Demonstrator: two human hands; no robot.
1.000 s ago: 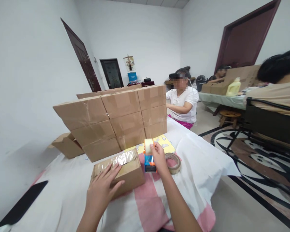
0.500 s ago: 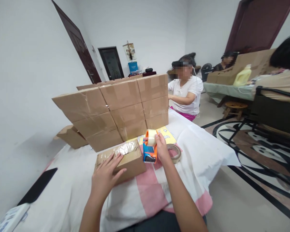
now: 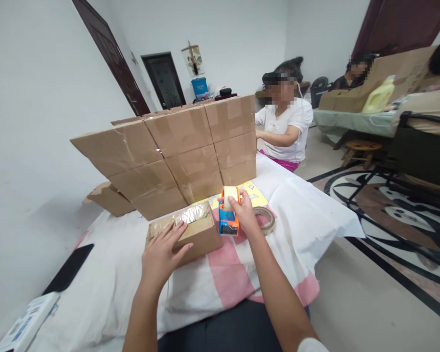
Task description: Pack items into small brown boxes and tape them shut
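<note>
On cloth [image 3: 286, 198], taped box [image 3: 201, 238], patterned floor [image 3: 396, 208]

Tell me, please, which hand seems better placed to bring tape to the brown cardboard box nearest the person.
Right, I'd judge: the right hand already holds the blue-and-orange plastic tape dispenser beside the brown cardboard box, while the left hand rests on that box's top.

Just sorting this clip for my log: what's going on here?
The person's left hand rests on a cardboard box with shiny tape on its top, while the right hand holds a blue-and-orange tape dispenser beside it. A loose tape roll lies on the cloth by that hand. Behind stands a stack of boxes; another person in white is beyond it.
</note>
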